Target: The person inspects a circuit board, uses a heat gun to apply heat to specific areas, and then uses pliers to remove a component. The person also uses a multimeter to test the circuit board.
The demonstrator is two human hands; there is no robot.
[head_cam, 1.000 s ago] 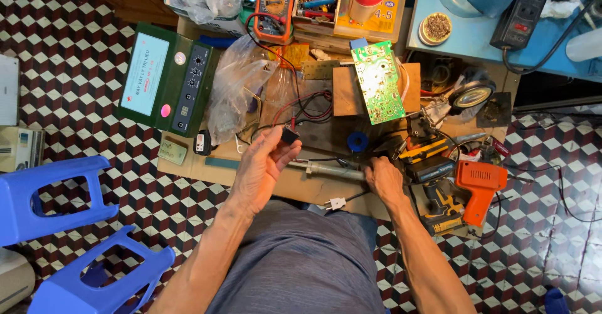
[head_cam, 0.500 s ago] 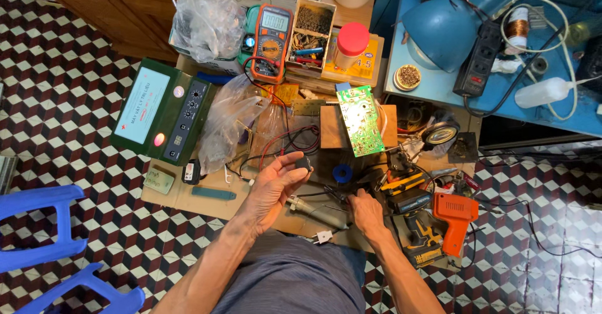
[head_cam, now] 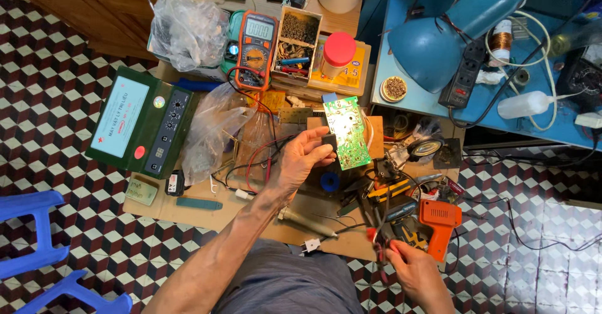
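Note:
My left hand (head_cam: 303, 158) reaches forward over the cardboard work mat (head_cam: 188, 217) and pinches the left edge of a green circuit board (head_cam: 347, 132) that leans on a wooden block. My right hand (head_cam: 411, 269) is low at the near edge, closed around thin red and black wires (head_cam: 376, 229) beside an orange power drill (head_cam: 439, 223). A soldering iron (head_cam: 307, 222) lies on the mat between my arms. A blue tape roll (head_cam: 330, 181) sits just below the board.
A green boxed instrument (head_cam: 144, 122) lies at left, an orange multimeter (head_cam: 256, 41) and a parts tray (head_cam: 296, 38) behind. Plastic bags (head_cam: 188, 28) and a red-capped jar (head_cam: 338, 49) stand near. A blue lamp (head_cam: 451, 31) and power strip (head_cam: 467, 72) are right; blue stools (head_cam: 37, 251) left.
My left hand rose from the mat and moved forward to the circuit board. My right hand pulled back toward me from the soldering iron and took the wires by the drill.

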